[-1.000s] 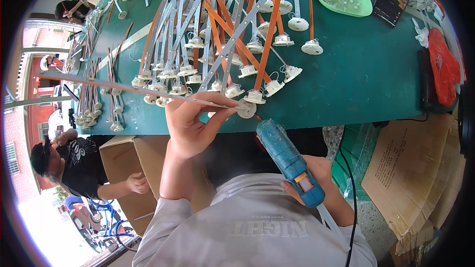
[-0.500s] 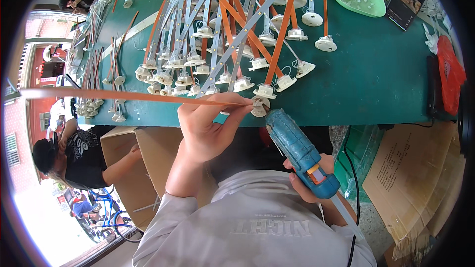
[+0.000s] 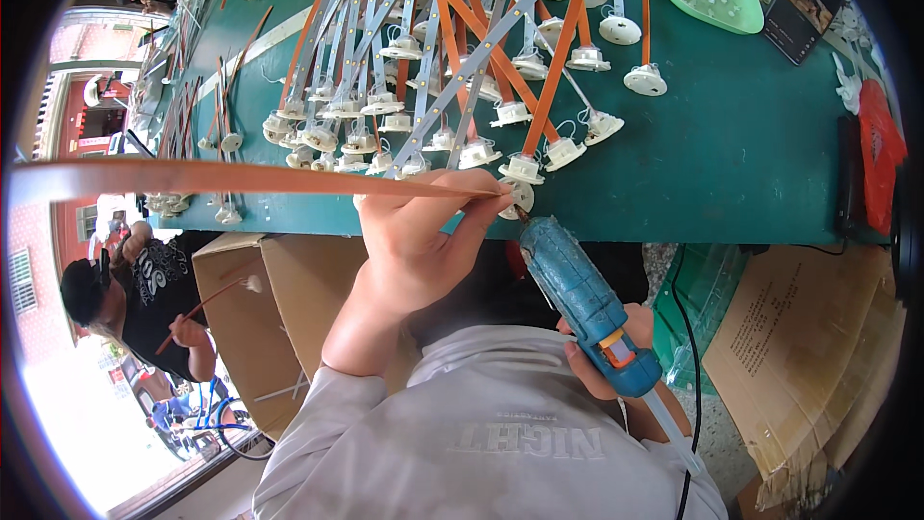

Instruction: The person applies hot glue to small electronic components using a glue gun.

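Pinched in my left hand (image 3: 414,241) is the end of a long copper-coloured strip (image 3: 241,178), which runs off to the left. A small white round disc (image 3: 518,195) sits right at those fingertips, at the table's near edge; my fingers partly hide it. My right hand (image 3: 606,351) is wrapped round a blue glue gun (image 3: 582,289) with a clear glue stick (image 3: 674,421) out of its back end. The gun's nozzle touches or nearly touches the disc; I cannot tell which. Just beyond, strips with white round bases (image 3: 521,169) lie crowded together.
On the green table (image 3: 731,154) lie a light-green tray (image 3: 746,14) of small clear pieces, a phone (image 3: 804,5) and a red plastic bag (image 3: 878,154). A black cord (image 3: 691,327) hangs at my right. Cardboard boxes (image 3: 250,308) flank me; another person (image 3: 144,299) sits at left.
My left hand, the strip and the disc have shifted slightly right in view. The glue gun stays at the disc. The person at left now holds up a thin strip with a pale end.
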